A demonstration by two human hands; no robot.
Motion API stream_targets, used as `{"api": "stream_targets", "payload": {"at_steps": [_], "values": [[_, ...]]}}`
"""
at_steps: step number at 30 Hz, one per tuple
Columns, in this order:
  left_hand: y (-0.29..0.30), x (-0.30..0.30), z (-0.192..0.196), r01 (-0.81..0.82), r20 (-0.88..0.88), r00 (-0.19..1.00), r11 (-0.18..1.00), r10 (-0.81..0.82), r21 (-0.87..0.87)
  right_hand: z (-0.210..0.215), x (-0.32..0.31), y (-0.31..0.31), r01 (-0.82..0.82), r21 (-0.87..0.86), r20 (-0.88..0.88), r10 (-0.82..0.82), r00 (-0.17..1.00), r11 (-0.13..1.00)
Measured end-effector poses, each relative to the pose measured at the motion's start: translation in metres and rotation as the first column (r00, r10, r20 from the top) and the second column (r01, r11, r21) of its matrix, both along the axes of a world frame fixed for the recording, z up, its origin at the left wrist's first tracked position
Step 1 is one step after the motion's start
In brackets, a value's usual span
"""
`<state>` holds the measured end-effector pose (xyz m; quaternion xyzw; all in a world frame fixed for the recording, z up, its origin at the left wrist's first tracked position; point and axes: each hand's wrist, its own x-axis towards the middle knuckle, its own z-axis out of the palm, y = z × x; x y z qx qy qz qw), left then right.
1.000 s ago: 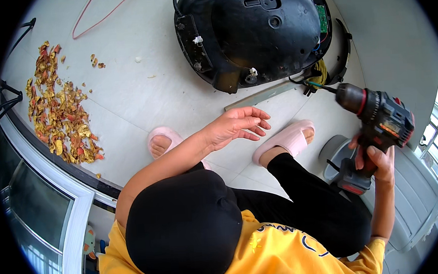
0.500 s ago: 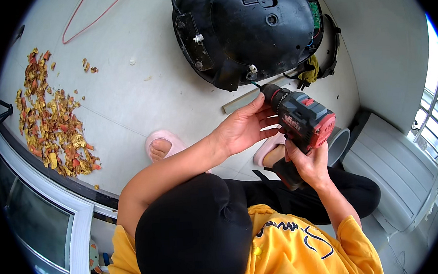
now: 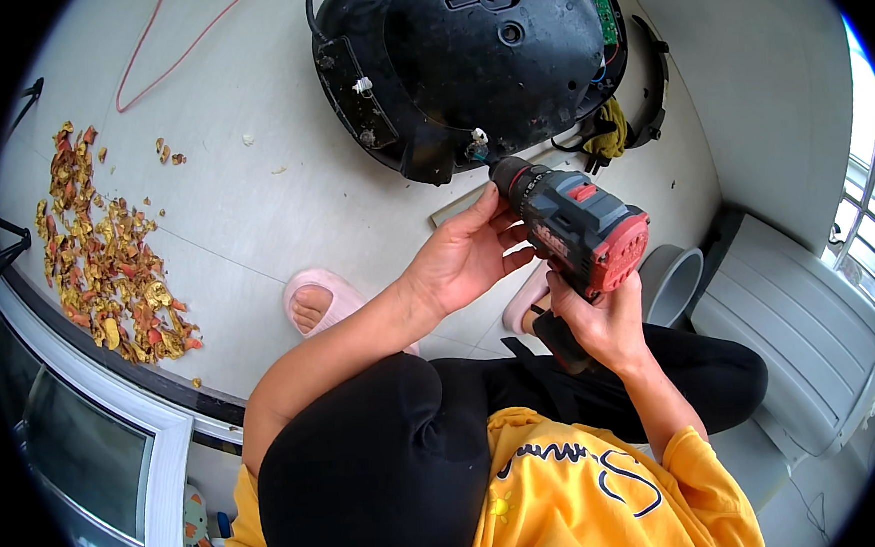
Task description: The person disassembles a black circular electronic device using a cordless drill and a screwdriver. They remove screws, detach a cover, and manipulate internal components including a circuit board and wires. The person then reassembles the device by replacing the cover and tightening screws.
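My right hand is wrapped around the handle of a black, grey and red cordless drill. At the drill's front, the thumb and curled fingers of my left hand rest around the chuck. The greenish bit points into the near edge of a large, rounded black plastic housing on the floor. Beside the bit sits a small white connector; the bit's very tip is hard to make out.
A green circuit board shows at the housing's right side, near a yellow-and-black cloth. Dried peel pieces lie at left. A grey bucket and a light panelled box stand at right. A red cord lies far left.
The view has shifted, so the housing and drill appear further left. The drill's chuck is slightly closer to the housing's edge. Both hands keep their hold.
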<state>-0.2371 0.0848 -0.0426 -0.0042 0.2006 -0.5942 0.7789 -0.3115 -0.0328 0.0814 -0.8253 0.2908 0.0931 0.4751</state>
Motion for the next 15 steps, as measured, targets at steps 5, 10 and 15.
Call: {"api": "stream_targets", "payload": {"at_steps": [5, 10, 15], "values": [[0.001, 0.000, 0.000, -0.002, -0.018, 1.000, 0.999, 0.003, 0.048, -0.005, -0.002, 0.001, -0.043, -0.018, 0.015, 0.043, 0.999, 0.999], [0.004, -0.002, -0.007, 0.001, -0.060, 0.998, 0.998, 0.002, 0.057, -0.001, 0.010, 0.010, -0.055, -0.033, -0.008, 0.055, 0.998, 0.998], [0.001, 0.004, -0.001, 0.014, -0.018, 1.000, 0.995, -0.012, 0.097, -0.001, 0.011, 0.016, -0.026, -0.073, -0.032, 0.024, 0.999, 0.997]]}}
